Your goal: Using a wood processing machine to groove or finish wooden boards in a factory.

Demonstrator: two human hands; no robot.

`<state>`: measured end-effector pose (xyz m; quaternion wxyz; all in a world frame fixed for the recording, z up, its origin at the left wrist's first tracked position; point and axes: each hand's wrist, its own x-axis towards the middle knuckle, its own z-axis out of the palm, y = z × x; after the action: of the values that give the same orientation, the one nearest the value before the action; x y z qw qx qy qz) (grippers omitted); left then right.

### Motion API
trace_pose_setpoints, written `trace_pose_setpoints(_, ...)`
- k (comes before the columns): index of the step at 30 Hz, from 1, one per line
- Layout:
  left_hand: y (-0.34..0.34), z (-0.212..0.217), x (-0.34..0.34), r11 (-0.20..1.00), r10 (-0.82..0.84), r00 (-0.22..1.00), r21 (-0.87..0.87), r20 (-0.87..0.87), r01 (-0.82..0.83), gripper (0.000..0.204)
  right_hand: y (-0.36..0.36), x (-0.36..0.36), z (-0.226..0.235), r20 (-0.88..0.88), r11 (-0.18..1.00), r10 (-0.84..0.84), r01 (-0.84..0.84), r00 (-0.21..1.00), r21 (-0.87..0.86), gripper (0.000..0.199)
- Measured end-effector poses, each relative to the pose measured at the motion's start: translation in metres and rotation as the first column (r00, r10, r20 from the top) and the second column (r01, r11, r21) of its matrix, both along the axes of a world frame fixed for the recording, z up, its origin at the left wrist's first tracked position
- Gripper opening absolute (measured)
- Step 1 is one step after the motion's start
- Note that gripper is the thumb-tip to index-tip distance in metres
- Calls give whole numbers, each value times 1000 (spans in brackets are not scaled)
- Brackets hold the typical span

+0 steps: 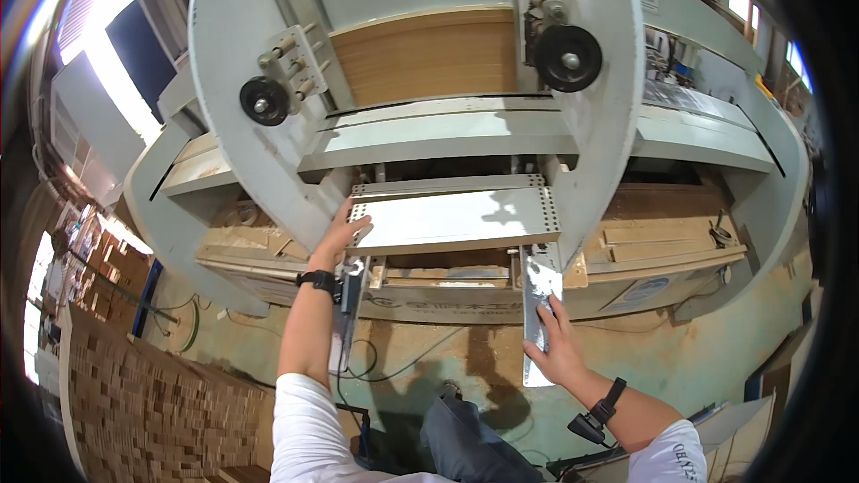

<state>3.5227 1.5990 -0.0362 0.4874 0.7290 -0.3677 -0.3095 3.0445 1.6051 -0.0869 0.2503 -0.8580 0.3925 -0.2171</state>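
Note:
A white board (452,219) with rows of small holes at both ends lies across the front of the machine, over another board of the same kind (447,184). My left hand (340,231) grips its left end, thumb on the top face and fingers along the end edge. My right hand (557,344) rests with fingers apart on a shiny metal rail (537,300) that sticks out toward me below the board's right end. A matching rail (342,340) juts out under my left wrist. Black straps with small devices sit on both wrists.
Two tall grey side plates of the machine (608,107) carry black handwheels (568,59). Behind stands a stack of brown boards (429,58). Dusty wooden ledges (671,237) flank the front. Stacked wood strips (161,402) stand at lower left; cables (412,360) cross the green floor.

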Motion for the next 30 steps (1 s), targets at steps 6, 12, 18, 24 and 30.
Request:
trace_pose_setpoints(6,-28,8,-34,961,-274,542,207,795,184,96,0,-1,-2,-10,1000,-15,15,1000,-17,67)
trace_pose_setpoints(12,-77,9,-76,748,-650,307,511,696,424,121,1,-2,1,11,1000,-3,3,1000,-2,68)
trace_pose_setpoints(18,-54,3,-99,801,-579,159,520,800,298,123,-1,-1,-7,72,997,2,4,997,-77,68)
trace_pose_setpoints(24,35,7,-145,817,-550,177,481,816,320,109,4,-2,-5,49,966,-106,114,993,-231,77)
trace_pose_setpoints(30,156,17,-211,827,-539,240,453,808,333,105,53,-9,36,122,936,43,3,992,-352,76)
